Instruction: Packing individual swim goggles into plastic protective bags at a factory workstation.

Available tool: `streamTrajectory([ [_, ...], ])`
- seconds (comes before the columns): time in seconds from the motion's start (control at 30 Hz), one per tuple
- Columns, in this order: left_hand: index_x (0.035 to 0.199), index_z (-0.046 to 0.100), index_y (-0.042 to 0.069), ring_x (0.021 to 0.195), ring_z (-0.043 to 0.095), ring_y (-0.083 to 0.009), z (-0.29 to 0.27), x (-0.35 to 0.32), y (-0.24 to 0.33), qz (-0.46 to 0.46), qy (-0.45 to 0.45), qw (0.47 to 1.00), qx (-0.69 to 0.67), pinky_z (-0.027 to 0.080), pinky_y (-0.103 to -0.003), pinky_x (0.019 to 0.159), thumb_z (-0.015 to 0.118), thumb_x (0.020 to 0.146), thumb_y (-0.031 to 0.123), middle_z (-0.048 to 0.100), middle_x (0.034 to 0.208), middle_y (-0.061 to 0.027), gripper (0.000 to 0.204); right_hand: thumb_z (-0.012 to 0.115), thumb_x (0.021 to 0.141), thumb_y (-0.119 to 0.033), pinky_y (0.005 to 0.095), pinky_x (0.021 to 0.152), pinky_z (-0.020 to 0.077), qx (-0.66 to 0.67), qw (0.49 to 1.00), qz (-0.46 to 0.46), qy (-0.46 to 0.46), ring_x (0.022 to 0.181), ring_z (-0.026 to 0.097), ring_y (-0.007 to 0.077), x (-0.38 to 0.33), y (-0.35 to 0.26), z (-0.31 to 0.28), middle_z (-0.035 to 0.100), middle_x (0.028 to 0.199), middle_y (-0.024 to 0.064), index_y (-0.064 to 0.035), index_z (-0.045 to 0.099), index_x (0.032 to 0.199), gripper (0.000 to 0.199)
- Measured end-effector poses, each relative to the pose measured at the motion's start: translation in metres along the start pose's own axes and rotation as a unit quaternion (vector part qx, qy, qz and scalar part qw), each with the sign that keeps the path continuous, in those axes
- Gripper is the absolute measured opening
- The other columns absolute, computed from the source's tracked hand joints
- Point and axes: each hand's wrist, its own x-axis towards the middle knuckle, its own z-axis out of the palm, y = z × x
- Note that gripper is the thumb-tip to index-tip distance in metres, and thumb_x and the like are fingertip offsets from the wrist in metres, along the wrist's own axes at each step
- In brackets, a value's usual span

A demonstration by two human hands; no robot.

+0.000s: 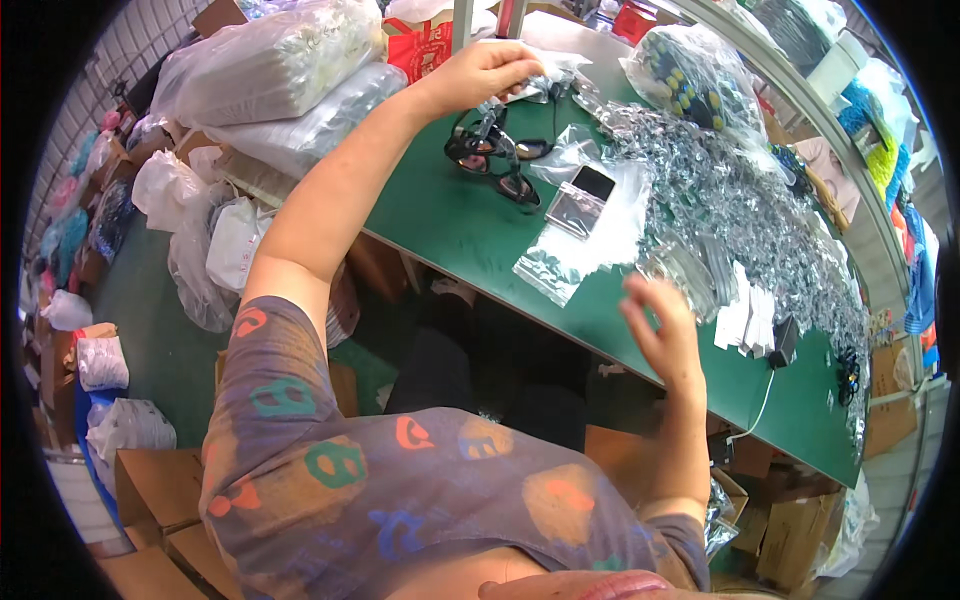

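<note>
My left hand [488, 77] reaches to the far left part of the green table [440, 225]. Its fingers are closed beside some clear plastic packaging [545, 88]; what they hold is hidden. Just nearer lie black glasses [495, 162] with dark frames. My right hand [660, 325] hovers at the table's front edge, slightly blurred, fingers apart and holding nothing visible. Between the hands, a clear flat case [575, 211] and a small black-faced rectangular item [594, 182] rest on clear plastic bags [550, 275]. Beyond my right hand sit clear plastic pieces [685, 275].
A heap of small clear plastic parts [740, 190] covers the table's right side. White slips [745, 310] and a black adapter [784, 342] with a white cable lie near the front edge. Large wrapped bundles [270, 70] stand left; cardboard boxes [160, 490] sit lower left.
</note>
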Motion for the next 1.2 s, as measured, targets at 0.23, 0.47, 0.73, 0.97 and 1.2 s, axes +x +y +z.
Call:
streamTrajectory([
  [0.23, 0.114, 0.071, 0.005, 0.075, 0.055, -0.0067, 0.032, -0.01, -0.021, -0.024, -0.033, 0.985, 0.169, 0.046, -0.025, 0.067, 0.058, 0.106, 0.03, 0.06, 0.079, 0.0037, 0.03, 0.076, 0.091, -0.025, 0.0417, 0.106, 0.0457, -0.011, 0.985, -0.084, 0.153, 0.12, 0.062, 0.0356, 0.158, -0.01, 0.065, 0.068, 0.122, 0.0214, -0.0002, 0.058, 0.137, 0.055],
  [0.47, 0.116, 0.068, 0.004, 0.082, 0.062, -0.0129, 0.009, -0.044, -0.094, 0.017, 0.271, 0.961, -0.045, 0.051, -0.031, 0.077, 0.056, 0.106, 0.024, 0.069, 0.095, -0.0006, 0.025, 0.068, 0.099, -0.027, 0.0261, 0.064, 0.049, 0.37, 0.926, 0.043, -0.055, 0.068, 0.06, 0.0088, 0.228, -0.001, 0.109, 0.063, 0.076, 0.0005, -0.0004, 0.067, 0.124, 0.036],
  [0.73, 0.112, 0.07, 0.011, 0.099, 0.066, -0.0241, 0.097, -0.141, -0.045, 0.256, 0.148, 0.893, 0.338, 0.048, -0.042, 0.093, 0.066, 0.085, 0.005, 0.071, 0.1, -0.0049, 0.027, 0.068, 0.1, -0.027, 0.0232, 0.054, 0.0403, 0.379, 0.916, 0.035, -0.129, 0.059, 0.051, 0.0067, 0.258, -0.023, 0.096, 0.056, 0.072, -0.004, -0.0045, 0.069, 0.109, 0.024],
  [0.97, 0.115, 0.072, 0.016, 0.104, 0.064, -0.0183, 0.075, -0.141, -0.073, 0.188, 0.13, 0.845, 0.484, 0.043, -0.039, 0.098, 0.07, 0.082, 0.006, 0.071, 0.103, 0.0021, 0.034, 0.072, 0.096, -0.028, 0.0217, 0.047, 0.0287, 0.296, 0.951, 0.084, -0.01, 0.055, 0.044, 0.0029, 0.307, -0.012, 0.098, 0.053, 0.07, -0.0064, -0.0079, 0.071, 0.105, 0.022],
  [1.2, 0.096, 0.071, 0.011, 0.091, 0.063, -0.0199, 0.059, -0.177, -0.1, 0.097, 0.145, 0.894, 0.412, 0.043, -0.038, 0.089, 0.075, 0.089, 0.02, 0.068, 0.092, -0.0009, 0.012, 0.072, 0.096, -0.025, 0.023, 0.042, 0.0239, 0.457, 0.884, 0.094, 0.027, 0.05, 0.042, 0.0054, 0.346, 0.002, 0.075, 0.051, 0.067, -0.0029, -0.0081, 0.061, 0.086, 0.022],
])
